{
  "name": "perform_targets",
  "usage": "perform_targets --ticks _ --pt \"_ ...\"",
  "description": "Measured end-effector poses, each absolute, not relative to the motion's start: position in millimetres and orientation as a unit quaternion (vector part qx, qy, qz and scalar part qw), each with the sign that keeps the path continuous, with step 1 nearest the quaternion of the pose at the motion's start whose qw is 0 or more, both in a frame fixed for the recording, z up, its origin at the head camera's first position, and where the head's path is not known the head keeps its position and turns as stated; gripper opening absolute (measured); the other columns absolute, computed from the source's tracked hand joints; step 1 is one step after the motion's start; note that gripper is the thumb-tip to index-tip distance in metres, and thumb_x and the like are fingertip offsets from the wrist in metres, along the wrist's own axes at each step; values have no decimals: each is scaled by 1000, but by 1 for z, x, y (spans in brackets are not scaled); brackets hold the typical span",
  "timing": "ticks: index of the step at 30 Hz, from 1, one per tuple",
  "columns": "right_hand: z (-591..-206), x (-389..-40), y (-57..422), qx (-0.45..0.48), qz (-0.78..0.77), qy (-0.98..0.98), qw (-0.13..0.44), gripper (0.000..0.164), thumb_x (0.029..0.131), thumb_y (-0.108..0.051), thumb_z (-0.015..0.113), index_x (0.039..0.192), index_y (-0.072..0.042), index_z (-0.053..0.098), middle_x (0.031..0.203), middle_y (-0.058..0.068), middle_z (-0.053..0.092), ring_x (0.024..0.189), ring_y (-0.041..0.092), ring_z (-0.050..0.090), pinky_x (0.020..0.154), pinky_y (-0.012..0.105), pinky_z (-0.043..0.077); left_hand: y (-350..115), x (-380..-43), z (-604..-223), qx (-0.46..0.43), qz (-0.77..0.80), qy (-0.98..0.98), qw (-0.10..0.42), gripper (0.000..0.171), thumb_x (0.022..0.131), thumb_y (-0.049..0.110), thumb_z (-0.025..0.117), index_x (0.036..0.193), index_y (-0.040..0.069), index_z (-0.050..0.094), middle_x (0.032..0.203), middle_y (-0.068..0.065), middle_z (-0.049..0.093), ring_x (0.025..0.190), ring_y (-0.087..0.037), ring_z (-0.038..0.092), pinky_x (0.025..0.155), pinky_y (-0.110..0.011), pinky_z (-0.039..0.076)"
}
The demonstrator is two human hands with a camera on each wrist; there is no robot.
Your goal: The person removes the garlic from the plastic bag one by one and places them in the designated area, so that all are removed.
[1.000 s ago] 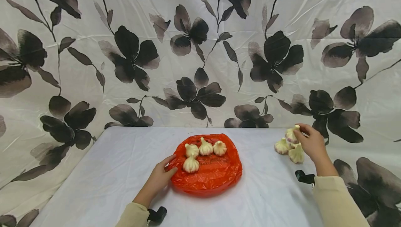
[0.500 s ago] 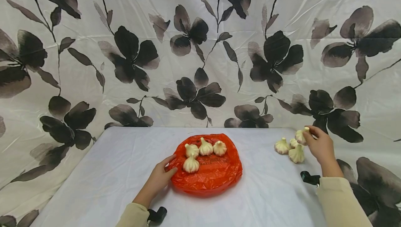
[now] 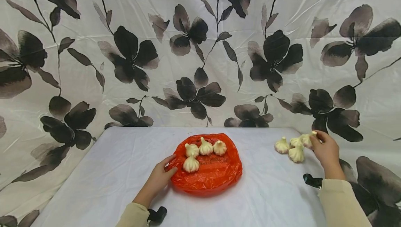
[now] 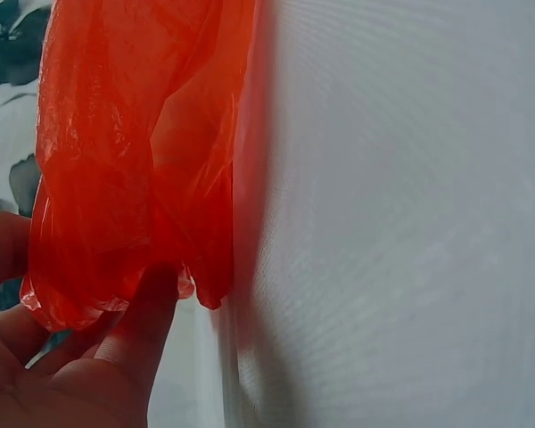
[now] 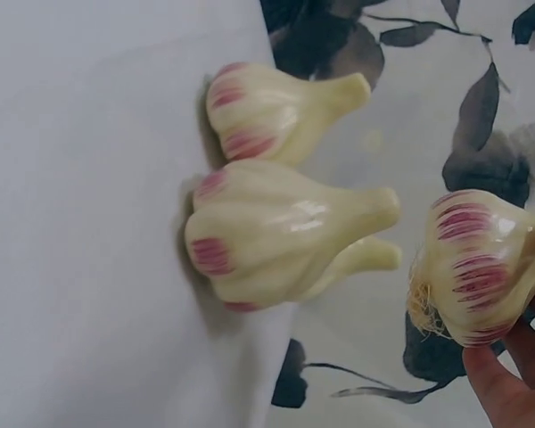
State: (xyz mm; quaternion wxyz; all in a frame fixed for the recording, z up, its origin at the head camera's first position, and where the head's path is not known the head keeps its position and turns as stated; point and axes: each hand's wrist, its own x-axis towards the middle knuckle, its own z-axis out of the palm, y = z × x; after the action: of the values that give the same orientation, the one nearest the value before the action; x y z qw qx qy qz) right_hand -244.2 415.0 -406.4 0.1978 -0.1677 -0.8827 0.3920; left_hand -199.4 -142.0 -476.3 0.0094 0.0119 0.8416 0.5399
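In the head view a red plastic bag (image 3: 216, 174), rounded in outline, lies mid-table with several garlic bulbs (image 3: 205, 147) on it. My left hand (image 3: 159, 178) holds the bag's left side, thumb nearer me and fingers farther back. The left wrist view shows its fingertips (image 4: 147, 303) against the crinkled bag edge. At the table's right side, my right hand (image 3: 326, 150) pinches a garlic bulb by its stem. The right wrist view shows this held bulb (image 5: 477, 267) tilted, with purple streaks and roots, apart from three other bulbs (image 5: 290, 234).
Those three bulbs (image 3: 296, 154) sit close together near the table's far right corner. A white cloth covers the table (image 3: 94, 178). Behind it hangs a pale curtain (image 3: 200, 7) with dark flowers. Black wrist devices (image 3: 312, 180) jut from both sleeves.
My right hand has moved right and slightly down toward the table with the pinched bulb, first away from above the other bulbs, then lower beside them. The left hand and bag stay put.
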Motion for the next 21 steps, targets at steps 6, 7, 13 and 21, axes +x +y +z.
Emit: perform_targets --ticks 6,7,13,21 --pt "-414 -243 419 -182 399 -879 187 51 101 -30 46 144 -4 43 143 23 48 127 39 48 75 23 52 -142 -200 -477 12 535 845 10 54 94 15 60 145 17 45 149 -19 43 130 -36 50 100 -46 49" --pt "-416 -243 420 -186 399 -879 184 50 101 -30 46 145 -5 43 144 23 48 127 39 48 77 27 53 -142 -200 -477 12 535 844 10 54 94 14 60 145 17 45 149 -19 43 130 -36 50 101 -47 49" --pt "-422 -241 425 -204 401 -875 175 51 101 -29 46 145 -5 42 145 23 46 129 40 47 79 34 50 -142 -201 -478 12 533 846 7 54 94 15 60 145 17 45 149 -19 43 130 -36 50 101 -47 48" --pt "-435 -241 432 -214 396 -875 177 46 100 -24 47 139 1 46 143 26 47 131 43 44 89 43 48 -142 -201 -478 13 534 845 5 53 93 13 60 145 17 46 148 -20 43 128 -35 53 99 -46 50"
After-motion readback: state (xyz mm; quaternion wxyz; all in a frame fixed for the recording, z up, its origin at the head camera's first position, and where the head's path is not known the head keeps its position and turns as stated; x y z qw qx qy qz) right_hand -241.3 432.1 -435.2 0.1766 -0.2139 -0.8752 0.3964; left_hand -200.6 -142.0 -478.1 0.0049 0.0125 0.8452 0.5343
